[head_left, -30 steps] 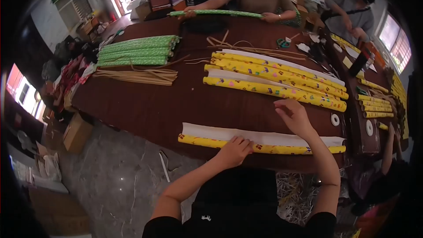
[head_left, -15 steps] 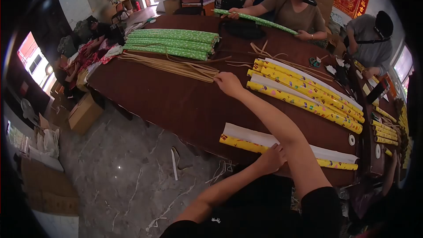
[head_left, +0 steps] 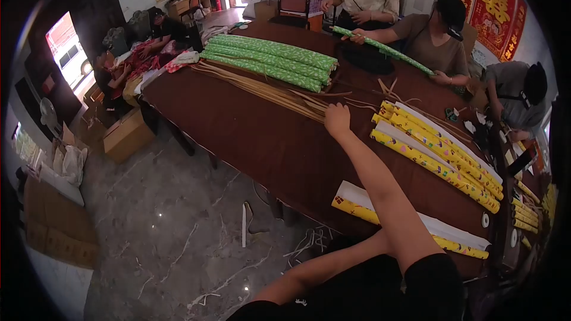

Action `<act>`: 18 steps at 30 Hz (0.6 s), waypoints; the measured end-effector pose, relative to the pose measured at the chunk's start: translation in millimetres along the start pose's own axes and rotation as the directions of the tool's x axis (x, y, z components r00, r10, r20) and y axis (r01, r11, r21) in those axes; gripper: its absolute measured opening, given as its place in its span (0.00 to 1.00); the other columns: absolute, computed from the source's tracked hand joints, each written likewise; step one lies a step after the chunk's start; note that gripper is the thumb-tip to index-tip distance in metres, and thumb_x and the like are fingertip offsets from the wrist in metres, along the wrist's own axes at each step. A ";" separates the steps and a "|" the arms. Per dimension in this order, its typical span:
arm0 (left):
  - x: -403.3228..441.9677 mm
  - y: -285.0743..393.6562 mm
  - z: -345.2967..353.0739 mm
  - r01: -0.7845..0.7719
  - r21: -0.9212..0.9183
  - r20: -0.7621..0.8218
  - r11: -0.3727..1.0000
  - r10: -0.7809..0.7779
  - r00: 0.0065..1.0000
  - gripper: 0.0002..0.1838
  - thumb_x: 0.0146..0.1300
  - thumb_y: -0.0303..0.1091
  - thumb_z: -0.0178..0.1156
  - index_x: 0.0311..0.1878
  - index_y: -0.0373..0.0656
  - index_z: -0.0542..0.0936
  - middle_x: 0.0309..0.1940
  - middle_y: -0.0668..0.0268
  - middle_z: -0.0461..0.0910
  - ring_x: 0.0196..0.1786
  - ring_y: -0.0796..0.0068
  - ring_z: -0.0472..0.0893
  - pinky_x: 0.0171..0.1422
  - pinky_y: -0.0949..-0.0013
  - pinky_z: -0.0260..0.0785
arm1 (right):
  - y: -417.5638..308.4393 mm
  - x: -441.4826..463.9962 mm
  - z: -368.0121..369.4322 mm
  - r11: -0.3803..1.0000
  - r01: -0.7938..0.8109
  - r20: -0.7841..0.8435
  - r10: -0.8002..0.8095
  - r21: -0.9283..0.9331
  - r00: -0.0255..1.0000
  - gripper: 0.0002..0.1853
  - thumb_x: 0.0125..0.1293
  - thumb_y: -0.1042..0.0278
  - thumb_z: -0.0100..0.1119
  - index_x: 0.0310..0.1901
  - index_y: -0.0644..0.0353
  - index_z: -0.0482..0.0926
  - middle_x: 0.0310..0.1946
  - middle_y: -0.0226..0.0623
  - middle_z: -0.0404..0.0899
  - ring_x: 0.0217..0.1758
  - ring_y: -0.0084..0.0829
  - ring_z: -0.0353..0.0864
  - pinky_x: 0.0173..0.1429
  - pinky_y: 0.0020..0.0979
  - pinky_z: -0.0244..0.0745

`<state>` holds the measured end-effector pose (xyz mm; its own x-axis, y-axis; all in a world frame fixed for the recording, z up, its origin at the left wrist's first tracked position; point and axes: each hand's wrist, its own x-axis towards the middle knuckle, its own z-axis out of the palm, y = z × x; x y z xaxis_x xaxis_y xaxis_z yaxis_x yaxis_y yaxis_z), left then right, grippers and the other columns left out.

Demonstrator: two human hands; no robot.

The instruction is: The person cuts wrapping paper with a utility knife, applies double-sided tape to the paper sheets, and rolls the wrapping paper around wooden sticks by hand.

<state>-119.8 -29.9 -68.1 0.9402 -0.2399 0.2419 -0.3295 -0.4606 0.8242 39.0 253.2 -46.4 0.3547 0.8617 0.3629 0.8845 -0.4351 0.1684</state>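
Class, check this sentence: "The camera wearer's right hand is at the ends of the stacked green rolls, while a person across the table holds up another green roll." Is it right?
Not quite: the head view shows the right hand at the ends of the tan strips, not the stacked green rolls. A person across the table does hold up another green roll.

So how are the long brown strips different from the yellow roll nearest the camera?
The brown strips are thin, while the yellow roll is thicker. The strips are plain; the roll is yellow and white, with colourful patterns. The strips lie bunched together, but the roll lies by itself. Both are long and lie on the table.
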 end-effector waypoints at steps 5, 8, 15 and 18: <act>-3.9 8.2 -7.2 -0.031 -0.319 -0.162 0.947 -0.022 0.987 0.28 0.65 0.39 0.63 0.64 0.41 0.67 0.62 0.59 0.70 0.66 0.63 0.69 0.69 0.63 0.62 | 19.0 18.9 -12.4 0.912 -0.226 0.151 0.184 0.342 0.971 0.08 0.59 0.66 0.67 0.32 0.62 0.85 0.27 0.38 0.83 0.36 0.37 0.84 0.43 0.41 0.75; -0.1 14.8 -16.7 -0.042 -0.335 -0.191 0.941 -0.024 0.981 0.23 0.67 0.36 0.60 0.62 0.40 0.70 0.60 0.57 0.72 0.64 0.61 0.71 0.68 0.62 0.63 | 35.5 26.9 -17.7 0.561 -0.254 0.303 0.005 0.788 0.953 0.16 0.59 0.60 0.72 0.36 0.69 0.87 0.29 0.41 0.86 0.30 0.29 0.83 0.37 0.36 0.78; 8.5 -3.1 6.6 -0.157 0.239 -0.288 0.958 0.224 0.931 0.18 0.65 0.32 0.57 0.57 0.38 0.75 0.61 0.56 0.73 0.64 0.58 0.70 0.67 0.59 0.65 | 65.9 29.9 -117.0 -0.208 -0.365 0.343 -0.134 0.908 0.930 0.21 0.70 0.65 0.61 0.61 0.61 0.75 0.39 0.36 0.85 0.39 0.24 0.85 0.41 0.24 0.78; 6.3 -13.3 10.5 -0.168 0.692 -0.071 0.702 0.299 0.952 0.15 0.62 0.33 0.58 0.51 0.38 0.78 0.55 0.58 0.75 0.59 0.57 0.71 0.63 0.60 0.67 | 84.1 29.7 -151.4 -0.257 -0.341 0.320 -0.123 0.904 0.940 0.17 0.73 0.63 0.56 0.58 0.61 0.77 0.44 0.34 0.85 0.45 0.25 0.86 0.48 0.23 0.79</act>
<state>-110.4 -34.2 -82.9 0.8026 -0.3048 0.5128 -0.4492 -0.8745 0.1831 78.1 202.6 117.4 0.3212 0.9466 0.0273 -0.0743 0.0540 -0.9958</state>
